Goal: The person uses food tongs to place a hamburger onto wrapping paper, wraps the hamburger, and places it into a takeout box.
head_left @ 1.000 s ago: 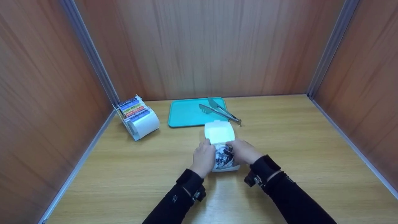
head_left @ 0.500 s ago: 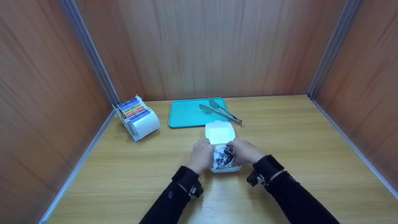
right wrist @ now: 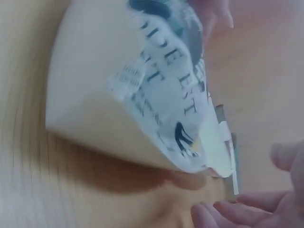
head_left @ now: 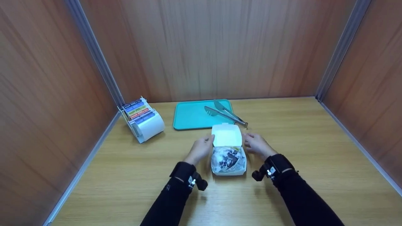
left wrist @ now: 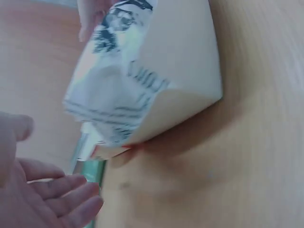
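A white cardboard burger box sits on the table with its lid folded back, away from me. Inside lies a bundle wrapped in printed paper, white with dark lettering and pictures. My left hand is at the left edge of the lid, holding nothing; the left wrist view shows its fingers loosely extended, apart from the box wall. On the other side, my right hand is beside the lid's right edge. Its fingers are relaxed with nothing between them in the right wrist view.
Behind the box lies a turquoise tray, with metal tongs resting across its right part. A label roll dispenser with coloured labels stands at the left. Wood-patterned panels enclose the table at the back and sides.
Both hands have drawn away from the wrapped bundle and the box, moving apart and up towards the lid. More of the bundle and box shows. The view has shifted slightly.
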A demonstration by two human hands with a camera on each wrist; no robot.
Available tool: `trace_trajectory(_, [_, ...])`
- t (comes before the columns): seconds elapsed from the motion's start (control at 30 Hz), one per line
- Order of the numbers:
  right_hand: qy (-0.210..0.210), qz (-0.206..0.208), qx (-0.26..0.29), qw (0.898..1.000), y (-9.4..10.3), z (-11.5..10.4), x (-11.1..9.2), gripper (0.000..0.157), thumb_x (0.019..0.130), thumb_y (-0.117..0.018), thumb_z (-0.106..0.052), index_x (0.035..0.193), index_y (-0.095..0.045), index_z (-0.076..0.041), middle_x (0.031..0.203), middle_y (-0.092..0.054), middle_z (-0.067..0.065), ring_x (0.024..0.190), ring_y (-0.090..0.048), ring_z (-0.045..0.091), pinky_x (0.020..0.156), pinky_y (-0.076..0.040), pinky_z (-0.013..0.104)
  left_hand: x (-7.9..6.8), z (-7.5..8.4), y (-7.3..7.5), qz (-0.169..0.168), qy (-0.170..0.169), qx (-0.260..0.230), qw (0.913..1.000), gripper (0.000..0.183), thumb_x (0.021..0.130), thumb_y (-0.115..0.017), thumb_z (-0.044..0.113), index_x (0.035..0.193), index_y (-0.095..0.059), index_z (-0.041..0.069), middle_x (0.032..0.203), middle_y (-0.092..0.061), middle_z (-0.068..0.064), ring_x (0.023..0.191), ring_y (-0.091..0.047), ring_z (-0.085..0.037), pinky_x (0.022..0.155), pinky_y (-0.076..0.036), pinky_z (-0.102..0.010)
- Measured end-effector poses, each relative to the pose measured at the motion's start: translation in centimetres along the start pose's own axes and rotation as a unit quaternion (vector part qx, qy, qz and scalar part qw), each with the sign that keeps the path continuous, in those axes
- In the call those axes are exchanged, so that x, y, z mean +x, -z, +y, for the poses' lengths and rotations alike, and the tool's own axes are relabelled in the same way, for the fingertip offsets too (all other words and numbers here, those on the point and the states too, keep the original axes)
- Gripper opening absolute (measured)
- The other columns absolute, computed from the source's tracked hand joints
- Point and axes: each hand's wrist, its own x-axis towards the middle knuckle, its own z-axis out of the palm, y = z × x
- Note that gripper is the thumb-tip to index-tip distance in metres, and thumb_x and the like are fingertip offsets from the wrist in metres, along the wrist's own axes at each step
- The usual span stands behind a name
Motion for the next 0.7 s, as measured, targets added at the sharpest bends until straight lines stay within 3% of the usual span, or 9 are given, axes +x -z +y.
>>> trace_trajectory(0.03, [-0.004, -0.014, 0.033, 0.999, -0.1, 0.3, 0.2, 0.062, 0.117, -0.038, -0.035, 0.165, -0.029, 0.003, 0.163, -0.042, 0.028, 0.148, -0.046, 0.039, 0.121, -0.042, 0.047, 0.2, -0.3, -0.4, -0.011, 0.005, -0.028, 0.9995, 0.067, 0.114, -0.039, 0.053, 0.156, -0.052, 0.002, 0.142, -0.064, -0.02, 0.13, -0.061, -0.031, 0.114, -0.047, -0.045])
trace_trajectory(0.07, [-0.01, -0.024, 0.06, 0.998, -0.3, 0.4, 0.4, 0.062, 0.118, -0.037, -0.037, 0.164, -0.031, 0.003, 0.163, -0.043, 0.027, 0.15, -0.045, 0.039, 0.121, -0.041, 0.047, 0.3, -0.4, -0.8, -0.016, 0.006, -0.044, 0.9989, 0.068, 0.114, -0.037, 0.055, 0.155, -0.053, 0.003, 0.157, -0.053, -0.02, 0.146, -0.049, -0.034, 0.124, -0.036, -0.049])
trace_trajectory(0.1, [-0.008, -0.031, 0.072, 0.997, -0.5, 0.5, 0.5, 0.062, 0.117, -0.036, -0.039, 0.163, -0.035, 0.003, 0.163, -0.044, 0.025, 0.151, -0.043, 0.038, 0.123, -0.039, 0.047, 0.4, -0.6, -1.1, -0.022, 0.011, -0.062, 0.9978, 0.069, 0.114, -0.035, 0.056, 0.155, -0.053, 0.003, 0.158, -0.052, -0.019, 0.15, -0.044, -0.035, 0.126, -0.031, -0.05])
trace_trajectory(0.23, [0.004, -0.028, 0.069, 0.997, -1.2, 0.5, 0.6, 0.061, 0.117, -0.033, -0.044, 0.157, -0.047, 0.001, 0.156, -0.055, 0.021, 0.143, -0.053, 0.033, 0.116, -0.046, 0.044, 0.9, -0.6, -1.6, -0.023, 0.011, -0.11, 0.9936, 0.071, 0.114, -0.034, 0.056, 0.159, -0.048, 0.004, 0.167, -0.043, -0.016, 0.158, -0.032, -0.035, 0.13, -0.023, -0.051])
trace_trajectory(0.37, [0.024, -0.015, 0.076, 0.997, -1.3, 0.4, 0.4, 0.062, 0.118, -0.032, -0.04, 0.16, -0.039, 0.005, 0.152, -0.056, 0.028, 0.14, -0.055, 0.038, 0.11, -0.051, 0.043, 0.8, -0.4, -1.2, -0.032, -0.007, -0.136, 0.9902, 0.072, 0.114, -0.034, 0.055, 0.163, -0.04, 0.003, 0.17, -0.037, -0.015, 0.16, -0.027, -0.034, 0.13, -0.021, -0.05])
trace_trajectory(0.5, [0.052, -0.007, 0.077, 0.996, -1.0, 0.2, -0.2, 0.064, 0.118, -0.03, -0.037, 0.163, -0.029, 0.008, 0.159, -0.044, 0.033, 0.145, -0.049, 0.046, 0.114, -0.049, 0.05, 0.4, -0.4, -0.6, -0.046, -0.02, -0.158, 0.9861, 0.07, 0.115, -0.032, 0.054, 0.163, -0.039, 0.005, 0.171, -0.036, -0.014, 0.16, -0.027, -0.033, 0.13, -0.022, -0.05])
trace_trajectory(0.7, [0.09, 0.014, 0.05, 0.995, -1.1, 0.2, -2.5, 0.066, 0.117, -0.031, -0.045, 0.164, -0.032, 0.003, 0.161, -0.042, 0.032, 0.141, -0.051, 0.051, 0.116, -0.045, 0.057, -1.1, -0.4, 0.1, -0.044, -0.034, -0.156, 0.9862, 0.066, 0.115, -0.033, 0.055, 0.161, -0.046, 0.009, 0.166, -0.044, -0.013, 0.157, -0.035, -0.031, 0.127, -0.029, -0.051])
